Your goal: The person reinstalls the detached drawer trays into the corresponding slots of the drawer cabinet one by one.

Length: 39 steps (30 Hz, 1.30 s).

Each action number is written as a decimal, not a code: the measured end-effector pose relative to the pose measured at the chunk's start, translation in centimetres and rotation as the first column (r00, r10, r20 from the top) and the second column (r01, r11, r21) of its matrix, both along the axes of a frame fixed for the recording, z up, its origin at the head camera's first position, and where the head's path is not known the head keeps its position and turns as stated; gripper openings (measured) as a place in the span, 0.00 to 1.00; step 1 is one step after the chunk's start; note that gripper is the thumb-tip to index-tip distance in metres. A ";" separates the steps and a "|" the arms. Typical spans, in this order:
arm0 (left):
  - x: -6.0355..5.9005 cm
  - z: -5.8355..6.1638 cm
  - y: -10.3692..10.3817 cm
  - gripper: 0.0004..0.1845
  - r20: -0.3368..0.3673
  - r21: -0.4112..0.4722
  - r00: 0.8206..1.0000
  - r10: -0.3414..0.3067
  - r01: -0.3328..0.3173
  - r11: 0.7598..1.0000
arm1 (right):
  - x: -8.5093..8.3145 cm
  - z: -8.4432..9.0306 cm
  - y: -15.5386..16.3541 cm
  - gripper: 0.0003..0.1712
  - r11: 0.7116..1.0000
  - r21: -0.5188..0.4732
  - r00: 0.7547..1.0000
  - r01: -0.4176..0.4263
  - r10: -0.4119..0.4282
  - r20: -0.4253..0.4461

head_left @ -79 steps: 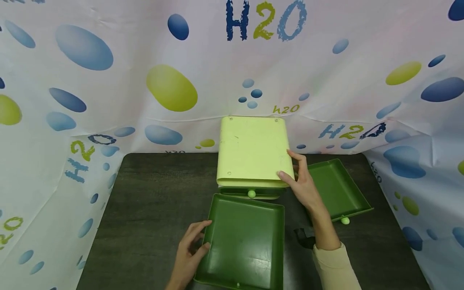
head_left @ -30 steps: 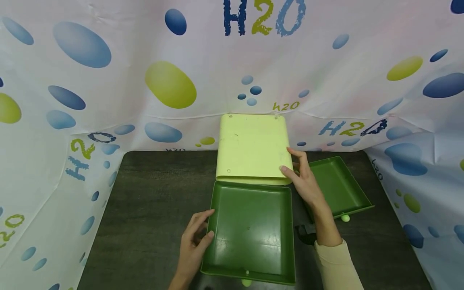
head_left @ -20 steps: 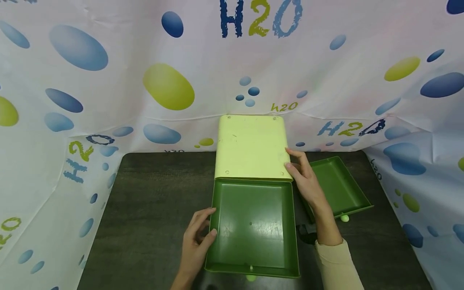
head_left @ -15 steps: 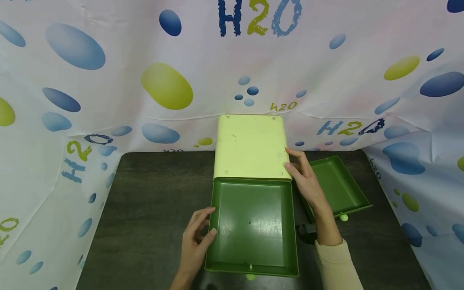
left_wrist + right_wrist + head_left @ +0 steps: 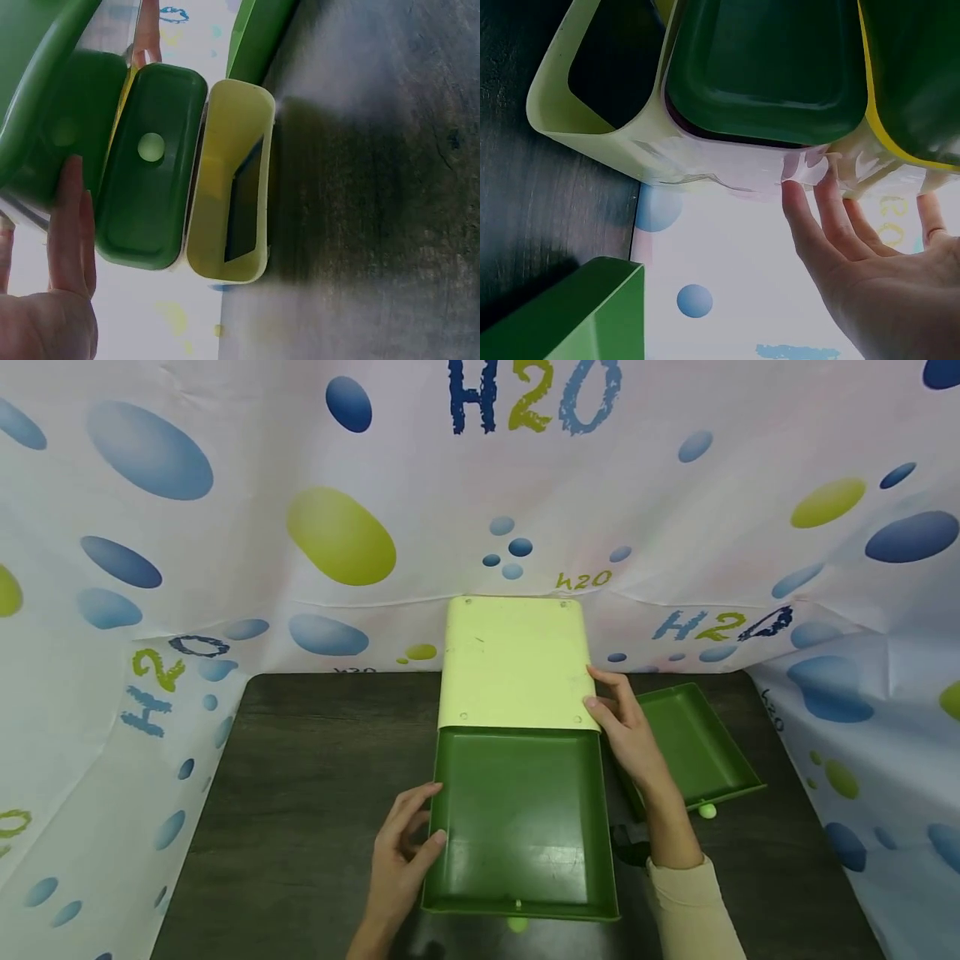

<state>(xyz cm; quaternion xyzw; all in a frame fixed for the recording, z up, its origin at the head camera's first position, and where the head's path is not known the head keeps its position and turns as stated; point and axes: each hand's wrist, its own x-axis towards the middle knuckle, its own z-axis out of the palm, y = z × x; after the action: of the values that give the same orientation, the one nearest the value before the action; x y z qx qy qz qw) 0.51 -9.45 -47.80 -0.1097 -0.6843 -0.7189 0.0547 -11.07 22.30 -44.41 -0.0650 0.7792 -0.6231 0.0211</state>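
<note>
While the right hand (image 5: 626, 735) steadies the cabinet (image 5: 516, 664), the left hand (image 5: 401, 860) grips the drawer (image 5: 517, 818).

Bright even light overhead, glare on green drawer (image 5: 521, 827), edges curved, wrist views washed out

The cabinet (image 5: 514, 664) is pale yellow-green. In front of it, the drawer (image 5: 519, 822) is dark glossy green with a light green knob (image 5: 516, 925); to the cabinet's right, a 2nd drawer (image 5: 693, 747) shows the same 2 colours. The table (image 5: 315, 777) under the cabinet is dark grey-brown woodgrain. Behind the cabinet, the white curtain (image 5: 225, 510) carries blue and lime ovals and "H2O" lettering. The sleeve (image 5: 693, 910) is cream.
</note>
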 end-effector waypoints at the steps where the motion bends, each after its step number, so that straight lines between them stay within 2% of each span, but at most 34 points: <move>1: -0.1 0.1 0.1 0.27 0.021 0.007 1.000 -0.015 0.015 1.000 | 0.0 0.0 0.1 0.27 1.000 -0.002 1.000 0.002 -0.002 0.000; 6: -1.0 0.3 0.4 0.27 0.082 0.018 0.995 -0.060 0.058 0.998 | 0.1 0.3 0.4 0.27 1.000 -0.005 1.000 0.000 0.000 -0.002; 19: -1.5 0.2 0.3 0.30 0.090 0.022 0.993 -0.080 0.079 0.997 | 0.0 0.1 0.5 0.27 1.000 0.012 1.000 0.010 -0.010 -0.008; 27: -1.8 0.4 0.2 0.31 0.078 -0.049 0.997 0.011 -0.007 0.999 | -0.1 -0.3 0.0 0.27 1.000 0.007 1.000 0.020 -0.020 -0.009; 34: -2.5 0.3 1.0 0.33 0.077 -0.069 0.993 0.091 -0.086 0.994 | -0.1 -0.2 0.0 0.27 0.999 0.026 0.999 0.038 -0.038 -0.011; 39: -3.1 0.5 1.4 0.30 0.045 -0.092 0.994 0.103 -0.098 0.991 | 0.0 0.0 0.1 0.27 0.998 0.041 0.999 0.041 -0.041 -0.001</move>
<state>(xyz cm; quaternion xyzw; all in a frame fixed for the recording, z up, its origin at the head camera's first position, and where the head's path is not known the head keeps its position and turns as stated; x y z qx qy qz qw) -2.56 -8.08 -47.30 -0.0594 -0.7217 -0.6862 0.0688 -11.02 22.37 -44.45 -0.0485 0.7929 -0.6074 0.0098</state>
